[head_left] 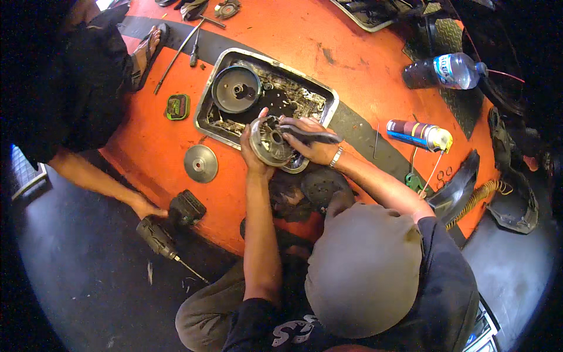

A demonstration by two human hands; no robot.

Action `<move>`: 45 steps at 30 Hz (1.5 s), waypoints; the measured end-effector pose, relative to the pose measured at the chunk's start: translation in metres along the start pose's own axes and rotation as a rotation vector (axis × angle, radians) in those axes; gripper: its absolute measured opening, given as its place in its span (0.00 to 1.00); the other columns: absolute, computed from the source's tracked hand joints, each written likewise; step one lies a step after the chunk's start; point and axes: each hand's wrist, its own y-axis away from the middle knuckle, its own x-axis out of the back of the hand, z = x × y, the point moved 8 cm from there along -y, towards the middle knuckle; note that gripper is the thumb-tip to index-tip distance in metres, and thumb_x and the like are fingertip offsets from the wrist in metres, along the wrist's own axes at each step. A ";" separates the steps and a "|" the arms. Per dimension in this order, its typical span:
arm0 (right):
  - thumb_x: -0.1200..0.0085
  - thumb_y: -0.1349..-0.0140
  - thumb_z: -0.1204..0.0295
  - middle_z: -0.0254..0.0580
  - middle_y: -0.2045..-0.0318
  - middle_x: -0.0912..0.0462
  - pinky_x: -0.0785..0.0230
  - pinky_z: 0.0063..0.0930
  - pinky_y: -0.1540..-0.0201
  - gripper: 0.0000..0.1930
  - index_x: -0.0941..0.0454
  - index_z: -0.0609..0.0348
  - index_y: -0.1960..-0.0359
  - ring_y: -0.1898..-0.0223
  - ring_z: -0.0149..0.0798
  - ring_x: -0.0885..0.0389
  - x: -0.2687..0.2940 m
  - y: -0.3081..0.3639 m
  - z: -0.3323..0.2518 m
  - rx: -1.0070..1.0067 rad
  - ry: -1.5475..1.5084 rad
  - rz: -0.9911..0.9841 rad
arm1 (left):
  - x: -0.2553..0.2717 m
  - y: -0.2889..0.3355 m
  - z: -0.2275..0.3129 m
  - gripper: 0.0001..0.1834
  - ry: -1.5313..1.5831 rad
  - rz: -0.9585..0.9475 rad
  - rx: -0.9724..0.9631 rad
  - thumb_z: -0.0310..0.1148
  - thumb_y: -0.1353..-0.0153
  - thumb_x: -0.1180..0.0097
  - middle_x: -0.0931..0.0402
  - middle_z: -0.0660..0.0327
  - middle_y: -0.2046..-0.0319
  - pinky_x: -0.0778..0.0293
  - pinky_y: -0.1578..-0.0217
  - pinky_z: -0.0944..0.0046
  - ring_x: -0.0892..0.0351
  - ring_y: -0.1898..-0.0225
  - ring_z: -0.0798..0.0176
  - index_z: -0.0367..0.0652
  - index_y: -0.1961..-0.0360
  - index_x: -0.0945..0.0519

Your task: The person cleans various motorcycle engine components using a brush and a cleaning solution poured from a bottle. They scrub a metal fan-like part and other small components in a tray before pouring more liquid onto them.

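"Head view. Piece, grip?"

"Round grey metal housing (261, 151) held over the near edge of the silver-rimmed rectangular tray (304, 101). Left hand (253, 159) wrapped round its rim; right hand (316, 148) pinching a dark curved-handled tool (321, 137), perhaps a brush, at its open face."

"Progress?"

"Partway, I'd judge; dark inside left. Grey bowl-shaped drum (223, 95), tray's far-left corner: can't tell if done."

Round grey metal drum (265, 146) partly hidden behind a co-worker's fingers (294, 121) at centre, silver-rimmed metal tray (369, 29) cropped at upper right
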 end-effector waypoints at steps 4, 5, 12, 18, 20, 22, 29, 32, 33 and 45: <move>0.48 0.32 0.59 0.48 0.60 0.16 0.29 0.45 0.51 0.17 0.24 0.54 0.49 0.55 0.53 0.18 0.012 -0.016 0.023 -0.174 -0.142 0.139 | 0.018 0.002 0.008 0.42 0.027 0.088 0.098 0.64 0.34 0.63 0.23 0.48 0.46 0.20 0.51 0.39 0.20 0.49 0.46 0.36 0.35 0.32; 0.47 0.33 0.58 0.47 0.61 0.15 0.29 0.45 0.51 0.16 0.23 0.52 0.50 0.58 0.52 0.18 0.017 -0.018 0.032 -0.226 -0.163 0.209 | 0.020 0.004 0.010 0.42 0.026 0.090 0.098 0.64 0.34 0.63 0.23 0.48 0.46 0.20 0.51 0.39 0.20 0.49 0.46 0.36 0.35 0.32; 0.42 0.39 0.59 0.47 0.70 0.16 0.30 0.45 0.53 0.18 0.20 0.52 0.51 0.62 0.47 0.21 -0.012 -0.037 0.045 -0.091 0.369 -0.016 | 0.008 0.014 0.015 0.37 0.169 0.012 0.092 0.56 0.33 0.61 0.26 0.48 0.42 0.25 0.48 0.30 0.25 0.43 0.41 0.37 0.35 0.32; 0.44 0.36 0.61 0.49 0.61 0.16 0.27 0.46 0.58 0.17 0.21 0.55 0.51 0.65 0.52 0.20 0.008 -0.007 0.039 -0.175 0.085 0.165 | 0.004 0.003 0.011 0.34 -0.031 0.080 0.020 0.46 0.37 0.57 0.26 0.52 0.42 0.23 0.46 0.47 0.23 0.43 0.50 0.43 0.32 0.35; 0.44 0.36 0.60 0.49 0.61 0.17 0.27 0.45 0.60 0.15 0.21 0.53 0.52 0.65 0.52 0.21 0.003 0.001 0.028 -0.070 -0.167 0.120 | -0.003 0.000 0.005 0.32 -0.024 0.045 -0.001 0.43 0.37 0.57 0.24 0.54 0.46 0.22 0.48 0.52 0.22 0.47 0.55 0.45 0.32 0.35; 0.45 0.35 0.61 0.48 0.62 0.18 0.28 0.43 0.55 0.15 0.22 0.54 0.52 0.62 0.52 0.21 -0.007 0.005 0.027 -0.082 0.140 0.013 | -0.005 0.000 -0.006 0.32 -0.122 0.049 0.045 0.39 0.38 0.55 0.22 0.58 0.52 0.23 0.50 0.59 0.20 0.52 0.61 0.48 0.31 0.37; 0.45 0.36 0.66 0.44 0.57 0.17 0.31 0.43 0.54 0.12 0.21 0.56 0.54 0.58 0.50 0.21 -0.003 0.006 0.034 -0.196 0.219 0.094 | -0.001 -0.004 -0.007 0.32 -0.156 0.125 -0.004 0.39 0.38 0.58 0.22 0.57 0.49 0.22 0.49 0.57 0.19 0.50 0.58 0.50 0.31 0.35; 0.45 0.35 0.66 0.45 0.58 0.17 0.31 0.44 0.53 0.12 0.21 0.57 0.53 0.58 0.51 0.21 -0.002 0.006 0.025 -0.082 -0.017 0.058 | -0.006 -0.007 -0.005 0.32 -0.102 0.048 -0.037 0.40 0.39 0.57 0.22 0.58 0.49 0.21 0.51 0.57 0.20 0.51 0.59 0.49 0.31 0.36; 0.45 0.35 0.66 0.45 0.58 0.17 0.31 0.44 0.53 0.12 0.21 0.57 0.53 0.58 0.51 0.21 -0.003 0.005 0.027 -0.107 -0.028 0.047 | -0.004 -0.005 -0.007 0.33 -0.101 0.057 -0.021 0.40 0.39 0.57 0.22 0.58 0.49 0.21 0.51 0.58 0.20 0.51 0.59 0.49 0.31 0.36; 0.41 0.39 0.64 0.51 0.63 0.17 0.28 0.46 0.54 0.16 0.22 0.55 0.51 0.59 0.56 0.19 -0.001 0.011 0.031 -0.140 0.018 0.166 | -0.010 -0.008 -0.006 0.41 -0.243 -0.050 -0.138 0.38 0.51 0.51 0.34 0.56 0.36 0.35 0.39 0.60 0.32 0.38 0.58 0.42 0.32 0.35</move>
